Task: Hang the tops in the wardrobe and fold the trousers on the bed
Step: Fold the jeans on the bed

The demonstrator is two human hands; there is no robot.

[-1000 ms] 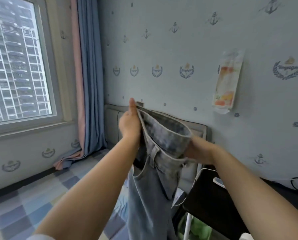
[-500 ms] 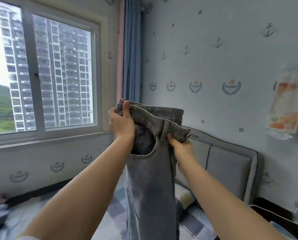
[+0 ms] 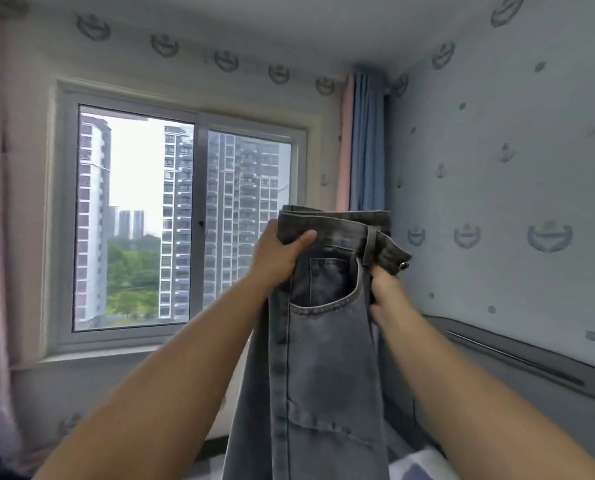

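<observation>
Ahead, wide sliding window (image 3: 181, 220) showing tower blocks | grey padded headboard (image 3: 517, 372) low right under anchor-print wallpaper | faded grey-blue denim trousers (image 3: 323, 341) held up mid-air, legs hanging down | left hand (image 3: 278, 258) grips waistband, thumb across front | right hand (image 3: 387, 294) pinches fly edge below metal button (image 3: 402, 266).

Both arms reach out in front, bare and lifted up, with the elbows low and the hands high. The left hand (image 3: 277, 258) has its thumb on top and its fingers curled tight round the jeans (image 3: 323, 341) at the waist. The right hand (image 3: 387, 296) (a bit lower) pinches the other side, its fingers mostly hidden behind the cloth.
</observation>
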